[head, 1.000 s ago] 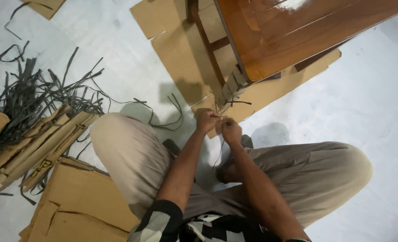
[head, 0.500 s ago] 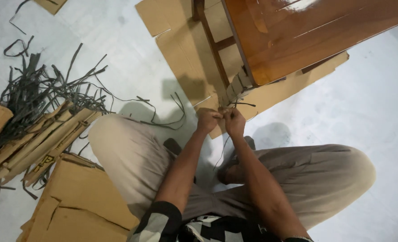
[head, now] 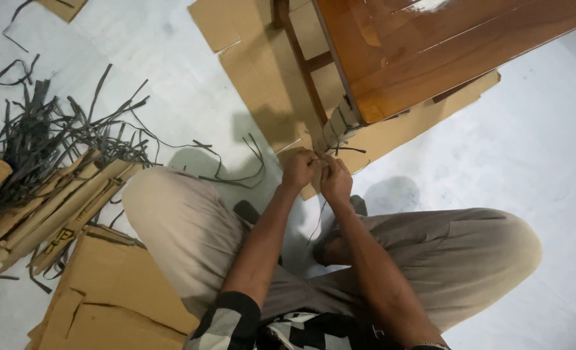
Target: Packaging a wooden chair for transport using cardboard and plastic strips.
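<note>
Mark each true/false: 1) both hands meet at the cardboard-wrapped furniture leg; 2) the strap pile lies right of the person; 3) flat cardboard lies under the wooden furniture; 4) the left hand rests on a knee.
1. True. The left hand and right hand are together just below the wrapped leg, pinching a thin dark strap.
2. False. The pile of dark straps lies to the person's left.
3. True. Flat cardboard lies beneath the wooden furniture.
4. False. It is raised at the leg, beside the right hand.
</note>
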